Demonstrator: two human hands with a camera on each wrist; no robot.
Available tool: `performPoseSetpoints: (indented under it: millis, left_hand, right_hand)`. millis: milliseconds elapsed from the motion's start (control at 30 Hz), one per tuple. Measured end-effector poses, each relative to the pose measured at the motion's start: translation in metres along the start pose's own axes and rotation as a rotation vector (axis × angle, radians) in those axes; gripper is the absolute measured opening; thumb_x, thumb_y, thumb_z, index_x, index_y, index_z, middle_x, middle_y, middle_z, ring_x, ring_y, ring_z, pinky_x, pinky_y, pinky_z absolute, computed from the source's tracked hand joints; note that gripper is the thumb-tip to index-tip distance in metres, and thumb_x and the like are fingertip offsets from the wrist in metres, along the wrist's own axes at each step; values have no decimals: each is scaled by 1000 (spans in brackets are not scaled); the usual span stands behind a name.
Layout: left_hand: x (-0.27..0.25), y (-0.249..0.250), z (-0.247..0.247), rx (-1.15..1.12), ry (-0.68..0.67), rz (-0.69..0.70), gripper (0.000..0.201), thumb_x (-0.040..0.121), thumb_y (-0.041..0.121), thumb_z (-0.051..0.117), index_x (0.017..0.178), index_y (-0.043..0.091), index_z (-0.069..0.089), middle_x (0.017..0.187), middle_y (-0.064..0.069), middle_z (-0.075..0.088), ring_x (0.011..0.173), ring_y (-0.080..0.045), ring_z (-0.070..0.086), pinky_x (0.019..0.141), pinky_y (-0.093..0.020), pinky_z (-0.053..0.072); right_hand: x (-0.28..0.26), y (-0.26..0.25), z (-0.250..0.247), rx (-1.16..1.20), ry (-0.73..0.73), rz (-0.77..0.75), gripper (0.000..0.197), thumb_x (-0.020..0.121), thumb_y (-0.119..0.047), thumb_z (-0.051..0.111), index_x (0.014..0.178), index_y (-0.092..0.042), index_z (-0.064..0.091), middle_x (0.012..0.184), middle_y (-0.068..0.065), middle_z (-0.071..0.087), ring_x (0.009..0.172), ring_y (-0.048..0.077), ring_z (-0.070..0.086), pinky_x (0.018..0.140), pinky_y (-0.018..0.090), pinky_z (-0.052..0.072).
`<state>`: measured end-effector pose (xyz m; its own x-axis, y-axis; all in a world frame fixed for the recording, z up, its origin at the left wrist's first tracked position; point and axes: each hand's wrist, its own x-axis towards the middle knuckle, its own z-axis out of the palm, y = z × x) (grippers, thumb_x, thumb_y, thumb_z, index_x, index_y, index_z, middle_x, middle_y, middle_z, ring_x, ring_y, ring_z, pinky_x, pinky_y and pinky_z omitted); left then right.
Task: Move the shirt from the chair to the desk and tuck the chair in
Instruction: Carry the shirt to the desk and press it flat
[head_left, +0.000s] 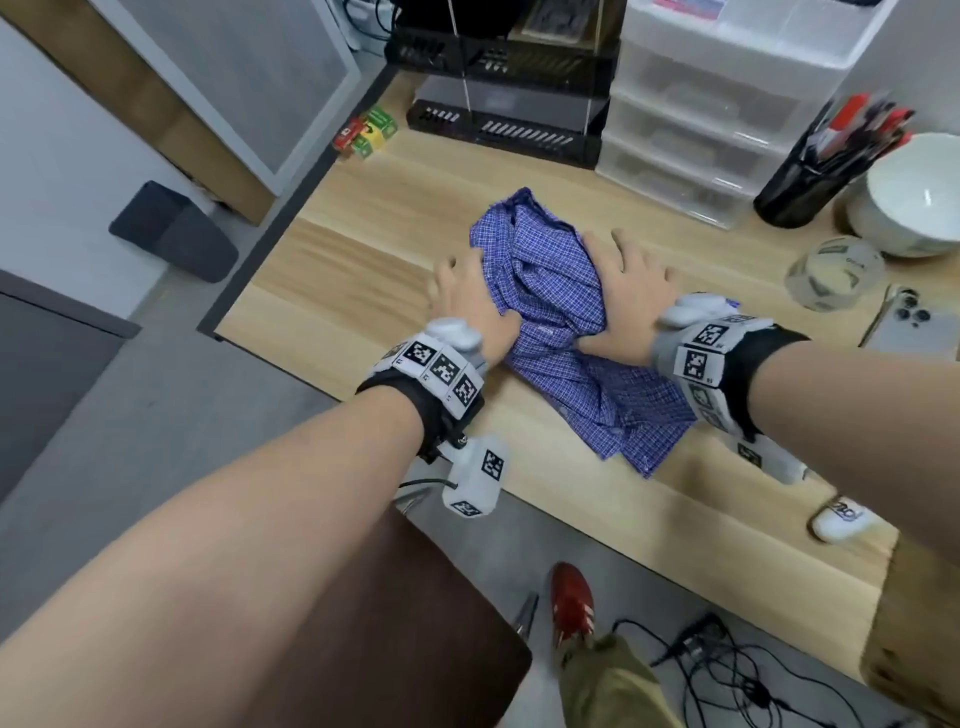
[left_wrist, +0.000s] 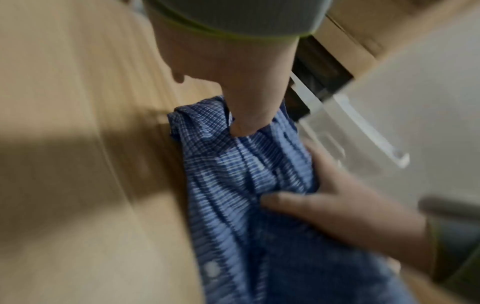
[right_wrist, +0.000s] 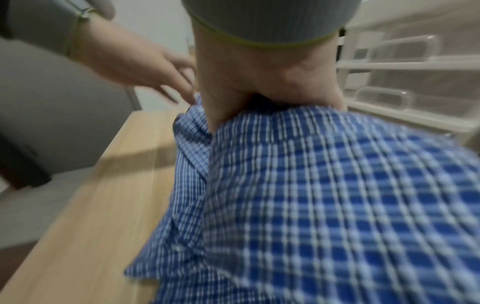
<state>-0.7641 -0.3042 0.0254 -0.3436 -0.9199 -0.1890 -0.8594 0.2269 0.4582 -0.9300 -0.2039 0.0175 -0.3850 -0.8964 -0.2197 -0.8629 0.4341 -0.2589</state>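
A crumpled blue plaid shirt (head_left: 550, 312) lies on the light wooden desk (head_left: 337, 291), reaching from mid-desk toward the front edge. My left hand (head_left: 467, 299) lies at the shirt's left side with fingers straight and spread, thumb pressed into a fold (left_wrist: 241, 125). My right hand (head_left: 623, 291) lies over the shirt's right side, the cloth bunched between thumb (left_wrist: 275, 200) and fingers. The right wrist view shows the shirt (right_wrist: 324, 195) bulging under my right palm (right_wrist: 259, 82) and my left hand's (right_wrist: 145, 65) straight fingers. The brown chair seat (head_left: 415, 623) stands out from the desk, under my left forearm.
Clear plastic drawers (head_left: 701, 130) and a black rack (head_left: 498, 78) line the back. A pen cup (head_left: 805, 182), white bowl (head_left: 914, 197), glass (head_left: 831, 275) and phone (head_left: 914, 327) crowd the right. Small boxes (head_left: 366, 130) sit back left. Cables (head_left: 727, 660) lie on the floor.
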Motion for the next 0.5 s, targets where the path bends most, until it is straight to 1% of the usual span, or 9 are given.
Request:
performPoseSetpoints:
  millis: [33, 67, 100, 167, 200, 300, 367, 433, 500]
  left_hand:
    - [-2, 1, 5, 129, 21, 175, 82, 78, 26, 76, 152, 20, 41, 156, -15, 41, 139, -37, 44, 114, -47, 43]
    - [1, -2, 12, 246, -10, 305, 82, 81, 24, 74, 155, 22, 39, 163, -15, 34, 146, -39, 37, 117, -49, 39]
    - [2, 1, 15, 329, -49, 402, 81, 85, 24, 72, 158, 23, 37, 167, -14, 29, 151, -40, 30, 120, -50, 35]
    - [8, -2, 26, 422, -139, 441, 74, 90, 26, 68, 157, 24, 37, 171, -11, 22, 157, -40, 18, 124, -52, 30]
    - [8, -3, 29, 455, -171, 439, 70, 92, 26, 66, 155, 24, 39, 172, -10, 21, 158, -39, 14, 124, -54, 30]
    - [10, -10, 39, 537, -236, 433, 61, 94, 28, 64, 151, 25, 42, 173, -7, 18, 159, -37, 11, 126, -56, 24]
    - [8, -14, 41, 570, -228, 414, 58, 95, 31, 62, 150, 26, 42, 173, -5, 18, 160, -36, 11, 127, -58, 18]
    - [5, -17, 42, 613, -194, 405, 56, 96, 35, 59, 149, 28, 43, 173, -5, 19, 160, -35, 13, 128, -60, 10]
    - [1, -20, 40, 629, -161, 413, 56, 97, 40, 55, 150, 28, 43, 173, -7, 18, 160, -36, 12, 128, -61, 6]
  right_hand:
    - [0, 3, 9, -24, 8, -36, 128, 60, -58, 83, 162, -31, 10, 165, 15, 24, 144, 41, 37, 111, 61, 33]
    - [-1, 4, 16, -51, -15, -59, 129, 63, -63, 80, 163, -33, 5, 169, 13, 19, 147, 40, 34, 114, 62, 30]
    - [0, 7, 25, -70, -55, -71, 128, 66, -67, 77, 163, -33, 1, 170, 11, 17, 149, 39, 32, 116, 63, 27]
    - [4, 12, 40, -113, -124, -68, 124, 70, -68, 73, 163, -34, -2, 171, 8, 15, 152, 36, 28, 117, 65, 23]
    - [4, 13, 46, -135, -139, -65, 123, 72, -67, 73, 163, -34, -3, 171, 7, 14, 152, 34, 26, 117, 67, 22]
    - [9, 14, 60, -166, -176, -72, 118, 77, -64, 72, 162, -35, -4, 172, 6, 14, 155, 34, 20, 118, 71, 18]
    - [12, 12, 67, -173, -188, -81, 116, 79, -63, 72, 163, -35, -4, 172, 5, 13, 156, 35, 18, 119, 71, 17]
    - [14, 10, 69, -180, -172, -93, 115, 79, -62, 72, 163, -35, -2, 172, 6, 15, 155, 35, 20, 118, 71, 17]
    - [14, 7, 69, -183, -157, -101, 116, 78, -63, 73, 163, -34, 0, 171, 8, 17, 154, 36, 22, 118, 70, 17]
